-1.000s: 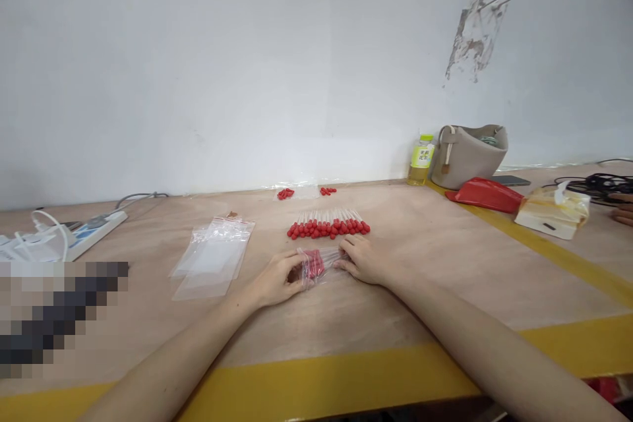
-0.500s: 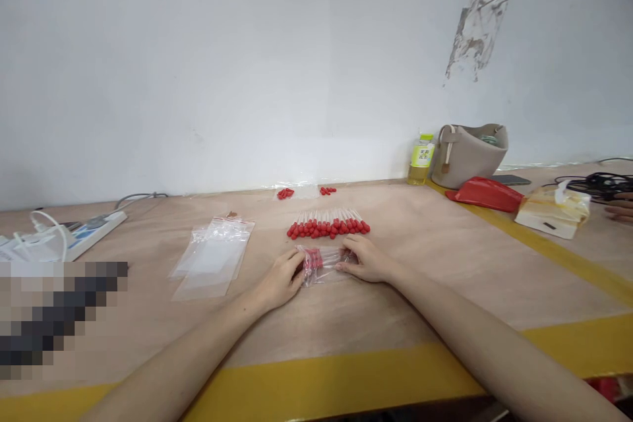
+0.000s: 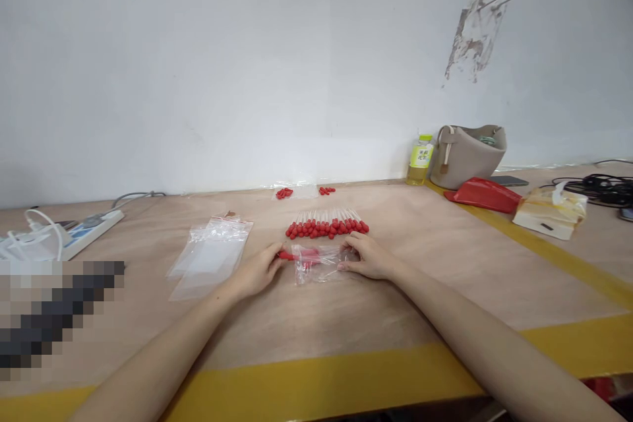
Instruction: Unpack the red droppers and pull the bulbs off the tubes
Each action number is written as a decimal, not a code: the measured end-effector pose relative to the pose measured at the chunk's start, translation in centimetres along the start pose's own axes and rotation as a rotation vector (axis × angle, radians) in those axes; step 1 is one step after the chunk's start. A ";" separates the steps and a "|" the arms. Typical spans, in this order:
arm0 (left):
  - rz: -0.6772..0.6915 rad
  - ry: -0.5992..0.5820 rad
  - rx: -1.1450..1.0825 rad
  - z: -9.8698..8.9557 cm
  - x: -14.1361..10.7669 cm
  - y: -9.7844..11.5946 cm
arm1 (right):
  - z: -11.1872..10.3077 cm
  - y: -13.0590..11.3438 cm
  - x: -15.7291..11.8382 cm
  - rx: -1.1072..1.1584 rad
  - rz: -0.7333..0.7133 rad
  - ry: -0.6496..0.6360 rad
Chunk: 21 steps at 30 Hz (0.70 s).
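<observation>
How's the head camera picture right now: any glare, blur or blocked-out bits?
Head view: soft, even light; white glare streaks the clear bag by the right hand, muddying its edges; sheen on the flat bags at left; red-tipped sticks fairly clear; coarse pixel blocks hide a patch at lower left.

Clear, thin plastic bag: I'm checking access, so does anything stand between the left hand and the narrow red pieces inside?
Yes, the clear bag covers them. At its left edge, a red part pokes out to the left hand, with nothing visible between.
</observation>
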State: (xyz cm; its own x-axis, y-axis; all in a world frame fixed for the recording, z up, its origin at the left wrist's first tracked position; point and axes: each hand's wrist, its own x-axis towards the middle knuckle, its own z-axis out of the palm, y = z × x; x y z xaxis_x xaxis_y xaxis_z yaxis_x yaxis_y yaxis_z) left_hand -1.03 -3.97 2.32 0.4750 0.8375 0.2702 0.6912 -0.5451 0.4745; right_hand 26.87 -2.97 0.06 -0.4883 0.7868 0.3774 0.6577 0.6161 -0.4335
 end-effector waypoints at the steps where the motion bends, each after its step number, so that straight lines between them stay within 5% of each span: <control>1: -0.009 -0.039 -0.039 -0.5 -0.1 -0.3 | 0.0 0.0 0.0 0.003 0.001 -0.002; 7: -0.083 -0.196 -0.224 -1.6 -0.4 -0.4 | 0.0 -0.1 0.0 0.001 -0.002 -0.002; 15: 0.014 -0.161 -0.019 -0.6 -0.3 1.3 | -0.1 -0.1 0.0 -0.007 -0.007 -0.007; 21: -0.036 -0.266 0.006 -1.0 -0.3 1.0 | 0.0 -0.1 0.2 -0.004 -0.016 -0.006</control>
State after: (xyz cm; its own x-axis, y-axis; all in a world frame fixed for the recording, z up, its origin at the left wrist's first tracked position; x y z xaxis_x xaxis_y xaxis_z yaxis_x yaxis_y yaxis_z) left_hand -0.98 -4.74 3.57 0.5763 0.8169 0.0231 0.7129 -0.5163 0.4746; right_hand 26.72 -2.91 0.14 -0.5019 0.7772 0.3795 0.6521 0.6283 -0.4243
